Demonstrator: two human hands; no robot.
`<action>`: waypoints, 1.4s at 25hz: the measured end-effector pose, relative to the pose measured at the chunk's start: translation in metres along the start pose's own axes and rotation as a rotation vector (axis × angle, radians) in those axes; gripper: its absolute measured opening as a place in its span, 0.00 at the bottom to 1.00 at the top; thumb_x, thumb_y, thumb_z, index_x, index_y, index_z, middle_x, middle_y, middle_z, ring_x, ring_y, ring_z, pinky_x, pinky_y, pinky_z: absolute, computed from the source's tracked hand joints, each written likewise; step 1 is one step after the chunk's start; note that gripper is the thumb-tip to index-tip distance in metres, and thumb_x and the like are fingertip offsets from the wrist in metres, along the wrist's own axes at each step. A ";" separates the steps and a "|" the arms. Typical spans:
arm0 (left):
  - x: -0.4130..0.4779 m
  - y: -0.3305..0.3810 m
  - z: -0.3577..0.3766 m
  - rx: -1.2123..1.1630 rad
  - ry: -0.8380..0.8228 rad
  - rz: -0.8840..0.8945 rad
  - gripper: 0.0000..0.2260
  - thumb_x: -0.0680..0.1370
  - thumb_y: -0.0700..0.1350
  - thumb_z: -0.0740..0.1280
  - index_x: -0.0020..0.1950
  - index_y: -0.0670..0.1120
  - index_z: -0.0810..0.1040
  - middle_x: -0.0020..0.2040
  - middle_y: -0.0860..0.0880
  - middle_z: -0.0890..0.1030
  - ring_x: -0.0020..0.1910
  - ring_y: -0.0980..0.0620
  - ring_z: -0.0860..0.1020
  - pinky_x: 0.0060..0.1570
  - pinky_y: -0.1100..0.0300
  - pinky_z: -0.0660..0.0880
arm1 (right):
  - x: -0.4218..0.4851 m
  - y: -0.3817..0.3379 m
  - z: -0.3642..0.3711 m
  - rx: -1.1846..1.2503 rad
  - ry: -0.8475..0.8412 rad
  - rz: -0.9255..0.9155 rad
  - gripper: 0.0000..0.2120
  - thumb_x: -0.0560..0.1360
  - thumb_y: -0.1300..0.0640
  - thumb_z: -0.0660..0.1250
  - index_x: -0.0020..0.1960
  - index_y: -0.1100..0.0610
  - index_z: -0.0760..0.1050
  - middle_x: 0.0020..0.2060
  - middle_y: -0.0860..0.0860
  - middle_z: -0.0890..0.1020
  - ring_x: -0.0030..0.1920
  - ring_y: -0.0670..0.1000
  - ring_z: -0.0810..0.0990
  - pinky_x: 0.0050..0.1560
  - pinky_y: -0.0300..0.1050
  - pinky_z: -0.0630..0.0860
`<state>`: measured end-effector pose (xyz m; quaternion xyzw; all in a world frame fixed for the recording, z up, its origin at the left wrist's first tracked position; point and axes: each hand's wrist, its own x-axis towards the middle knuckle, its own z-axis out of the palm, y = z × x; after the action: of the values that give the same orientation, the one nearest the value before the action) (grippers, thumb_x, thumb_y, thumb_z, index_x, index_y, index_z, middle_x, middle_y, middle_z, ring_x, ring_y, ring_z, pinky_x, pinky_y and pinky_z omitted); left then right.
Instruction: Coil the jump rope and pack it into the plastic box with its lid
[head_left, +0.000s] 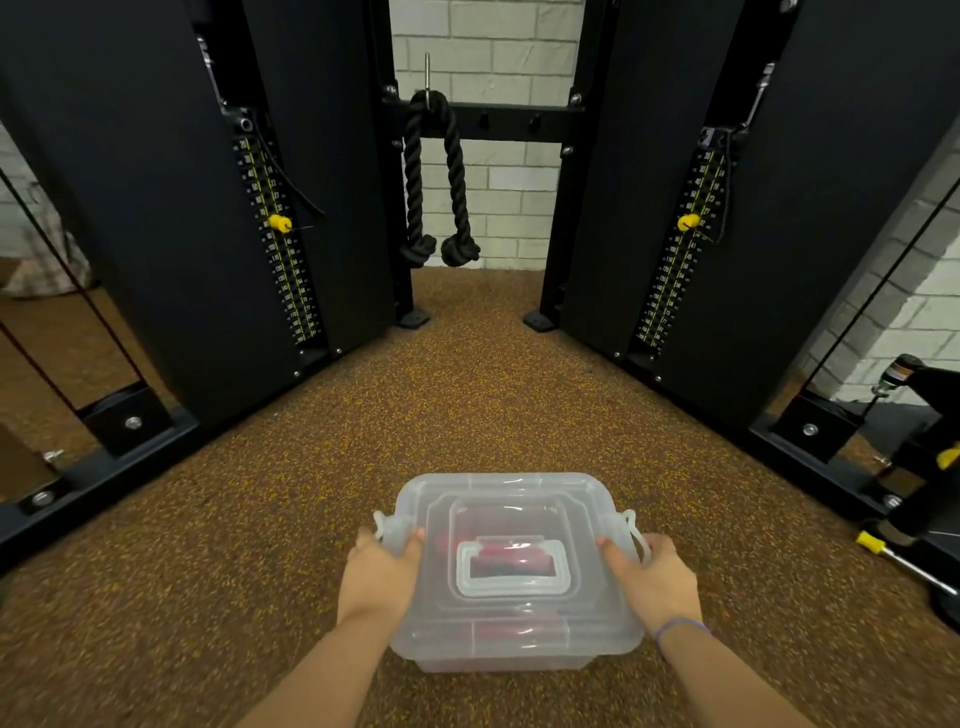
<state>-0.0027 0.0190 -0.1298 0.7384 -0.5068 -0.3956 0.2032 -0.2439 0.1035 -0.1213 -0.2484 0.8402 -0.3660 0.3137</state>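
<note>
A clear plastic box (498, 660) stands on the speckled brown floor in front of me, with its translucent lid (514, 493) on top and a white carry handle lying flat in the lid's middle. Red and dark parts of the jump rope (511, 629) show dimly through the plastic inside. My left hand (382, 569) grips the box's left side, thumb on the lid by the left latch. On the opposite side my right hand (652, 579) holds the edge by the right latch (631, 530).
Two black weight stacks (171, 218) (779, 208) with yellow pins stand left and right, their base rails running along the floor. A black triceps rope (436, 182) hangs at the back centre. A yellow-tipped bar (904, 564) lies at the right.
</note>
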 end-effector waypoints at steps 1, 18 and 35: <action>0.000 -0.002 0.002 0.032 0.015 0.018 0.32 0.75 0.58 0.63 0.71 0.38 0.62 0.67 0.37 0.72 0.65 0.37 0.72 0.62 0.47 0.70 | -0.001 0.001 0.002 -0.002 0.000 -0.017 0.28 0.72 0.47 0.69 0.66 0.60 0.67 0.47 0.56 0.76 0.45 0.56 0.74 0.49 0.48 0.74; -0.008 0.009 0.027 0.355 0.207 0.078 0.20 0.81 0.52 0.53 0.61 0.36 0.65 0.61 0.38 0.75 0.57 0.37 0.78 0.49 0.48 0.75 | -0.006 0.000 0.026 -0.314 0.194 -0.170 0.19 0.79 0.50 0.58 0.63 0.63 0.68 0.57 0.62 0.79 0.54 0.64 0.79 0.50 0.52 0.74; -0.006 0.070 -0.047 0.894 -0.614 0.202 0.44 0.72 0.72 0.42 0.77 0.41 0.49 0.79 0.43 0.52 0.77 0.42 0.55 0.74 0.47 0.54 | 0.001 -0.057 -0.003 -0.682 -0.362 -0.112 0.29 0.79 0.48 0.55 0.75 0.60 0.52 0.73 0.59 0.60 0.71 0.60 0.65 0.68 0.52 0.68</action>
<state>-0.0077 -0.0091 -0.0498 0.5510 -0.7300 -0.3175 -0.2505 -0.2360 0.0696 -0.0756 -0.4445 0.8299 -0.0328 0.3357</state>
